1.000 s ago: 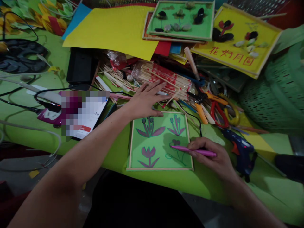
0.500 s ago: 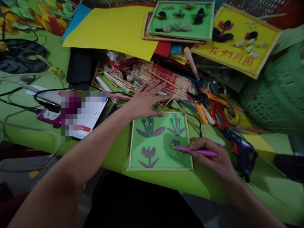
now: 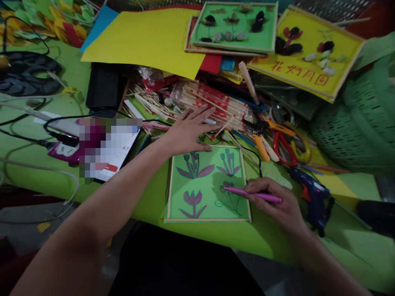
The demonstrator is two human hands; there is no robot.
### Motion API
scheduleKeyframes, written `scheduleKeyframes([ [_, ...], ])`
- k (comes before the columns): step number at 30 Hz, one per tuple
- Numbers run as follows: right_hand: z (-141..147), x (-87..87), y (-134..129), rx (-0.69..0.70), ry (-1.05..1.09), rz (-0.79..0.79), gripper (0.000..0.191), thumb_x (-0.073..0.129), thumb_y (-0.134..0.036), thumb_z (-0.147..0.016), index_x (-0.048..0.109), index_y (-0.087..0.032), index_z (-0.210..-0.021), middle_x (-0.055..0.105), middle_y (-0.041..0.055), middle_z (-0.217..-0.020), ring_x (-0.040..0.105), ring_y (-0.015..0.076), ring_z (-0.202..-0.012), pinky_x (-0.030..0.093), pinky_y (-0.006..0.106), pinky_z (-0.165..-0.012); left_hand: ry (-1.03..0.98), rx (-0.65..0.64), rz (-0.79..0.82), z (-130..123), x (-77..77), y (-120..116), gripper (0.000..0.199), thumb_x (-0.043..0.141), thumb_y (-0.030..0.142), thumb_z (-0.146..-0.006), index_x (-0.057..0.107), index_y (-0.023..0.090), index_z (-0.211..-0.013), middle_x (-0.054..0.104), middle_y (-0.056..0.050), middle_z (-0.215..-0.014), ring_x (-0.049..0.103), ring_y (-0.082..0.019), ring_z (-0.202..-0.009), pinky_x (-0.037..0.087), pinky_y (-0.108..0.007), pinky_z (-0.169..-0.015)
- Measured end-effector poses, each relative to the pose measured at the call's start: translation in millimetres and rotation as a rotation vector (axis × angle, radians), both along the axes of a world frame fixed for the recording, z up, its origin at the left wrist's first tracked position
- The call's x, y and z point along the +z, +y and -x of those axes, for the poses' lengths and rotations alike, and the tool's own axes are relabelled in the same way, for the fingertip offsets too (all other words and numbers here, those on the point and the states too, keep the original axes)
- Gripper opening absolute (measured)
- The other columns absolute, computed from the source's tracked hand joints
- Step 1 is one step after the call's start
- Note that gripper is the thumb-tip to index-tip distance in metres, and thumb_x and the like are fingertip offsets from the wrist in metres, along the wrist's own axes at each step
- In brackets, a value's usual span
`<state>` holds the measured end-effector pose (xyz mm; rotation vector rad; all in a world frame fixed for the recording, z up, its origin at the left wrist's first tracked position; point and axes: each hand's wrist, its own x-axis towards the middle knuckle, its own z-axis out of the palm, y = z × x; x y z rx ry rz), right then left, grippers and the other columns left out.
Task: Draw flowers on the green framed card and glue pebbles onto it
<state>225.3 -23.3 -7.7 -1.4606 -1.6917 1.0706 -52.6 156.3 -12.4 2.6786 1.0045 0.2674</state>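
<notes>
A green card with a thin wooden frame (image 3: 210, 205) lies in front of me, drawn with flowers in dark outline. Three flowers have purple filling; the lower-right flower (image 3: 228, 198) is filled only at part of its head. My right hand (image 3: 276, 201) grips a pink-purple marker (image 3: 262, 195), its tip at the left petal of that flower. Spread out with fingers extended, my left hand (image 3: 191, 130) rests at the card's top edge, its thumb touching the border and its fingertips over the wooden sticks (image 3: 212, 98).
Pliers (image 3: 284, 148) and a blue glue gun (image 3: 311, 195) lie to the right, beside a green basket (image 3: 352, 119). Behind are framed pebble pictures (image 3: 262, 24) and yellow sheets (image 3: 138, 37). A phone (image 3: 119, 158) and a purple power strip (image 3: 63, 150) sit left, among cables.
The marker's tip has shifted slightly upward on the lower-right flower's head, with my right hand moving a little. My left hand stays where it was.
</notes>
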Motion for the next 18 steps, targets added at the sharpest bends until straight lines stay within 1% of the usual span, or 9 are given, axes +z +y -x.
scheduleKeyframes([
  [4, -1.3, -2.0, -1.3, -0.011, 0.013, -0.014, 0.011, 0.077, -0.037, -0.09, 0.073, -0.027, -0.09, 0.072, 0.0035, -0.084, 0.071, 0.0211, -0.075, 0.056, 0.032, -0.065, 0.02, 0.0, 0.012, -0.4, 1.2, -0.4, 0.076, 0.073, 0.048, -0.09, 0.043, 0.035, -0.158, 0.018, -0.007, -0.174, 0.016, -0.033, -0.161, 0.01, -0.057, -0.128],
  [10, -3.9, -5.1, -3.8, -0.055, -0.009, 0.002, 0.012, 0.078, -0.036, -0.088, 0.072, -0.025, -0.088, 0.071, 0.0033, -0.083, 0.068, 0.0212, -0.073, 0.054, 0.032, -0.063, 0.031, 0.004, 0.025, -0.3, 1.7, 0.1, 0.075, 0.073, 0.048, -0.091, 0.042, 0.036, -0.158, 0.016, -0.006, -0.175, 0.013, -0.031, -0.161, 0.008, -0.056, -0.128],
  [13, -5.4, -5.7, -5.0, -0.057, 0.008, 0.002, 0.011, 0.078, -0.035, -0.088, 0.071, -0.026, -0.087, 0.07, 0.0027, -0.082, 0.067, 0.0203, -0.074, 0.054, 0.031, -0.065, 0.028, 0.008, 0.02, -0.6, 1.6, 0.1, 0.075, 0.073, 0.048, -0.09, 0.043, 0.036, -0.158, 0.017, -0.007, -0.175, 0.014, -0.032, -0.161, 0.009, -0.057, -0.128],
  [18, -8.8, -8.3, -5.8, -0.056, 0.046, 0.029, 0.007, 0.076, -0.032, -0.09, 0.07, -0.028, -0.091, 0.069, 0.0008, -0.084, 0.065, 0.0177, -0.074, 0.052, 0.028, -0.065, 0.013, 0.0, 0.03, -0.7, 0.5, 0.4, 0.076, 0.074, 0.047, -0.089, 0.043, 0.036, -0.158, 0.017, -0.006, -0.175, 0.015, -0.034, -0.161, 0.008, -0.057, -0.128],
])
